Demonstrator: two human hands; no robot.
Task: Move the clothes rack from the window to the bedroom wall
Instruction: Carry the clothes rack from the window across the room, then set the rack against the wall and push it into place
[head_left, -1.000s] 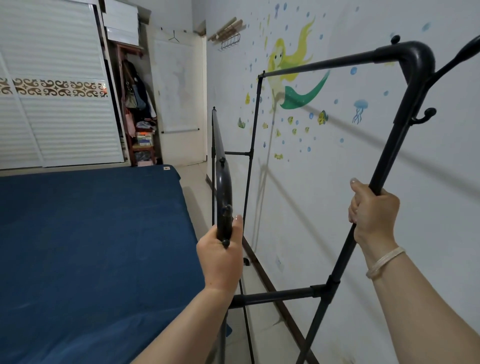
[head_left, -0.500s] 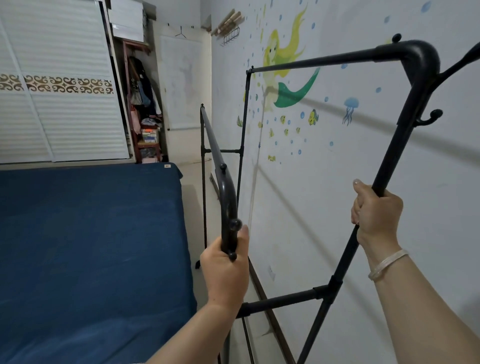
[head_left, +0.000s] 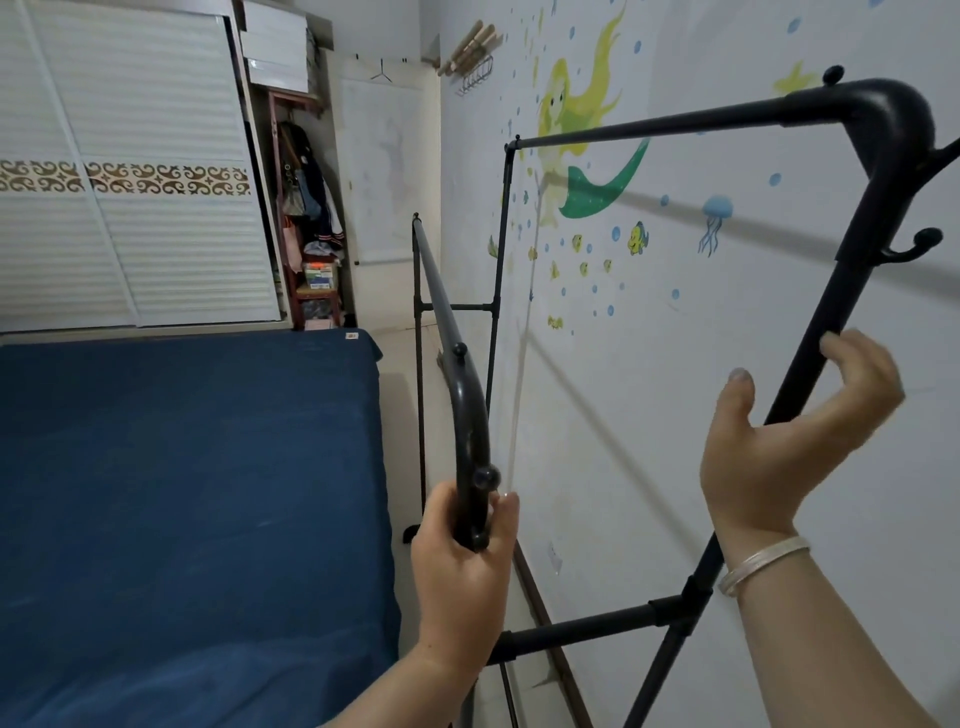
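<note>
Blue mattress (head_left: 182, 493) is filling the left side, its right edge leaving a narrow floor strip (head_left: 400, 374) before the mermaid-decal wall (head_left: 649, 364). Black clothes rack (head_left: 639, 130) is standing in that strip, close along the wall. Left hand (head_left: 462, 566) is gripping the near curved bar, fingers clamped round it. Right hand (head_left: 779, 441) is sitting at the right upright, fingers spread apart, not gripping.

Pale tiled floor (head_left: 400, 358) between bed and wall, black clothes rack (head_left: 498, 223) standing on it, one foot visible by blue mattress (head_left: 182, 493), mattress surface bare.
</note>
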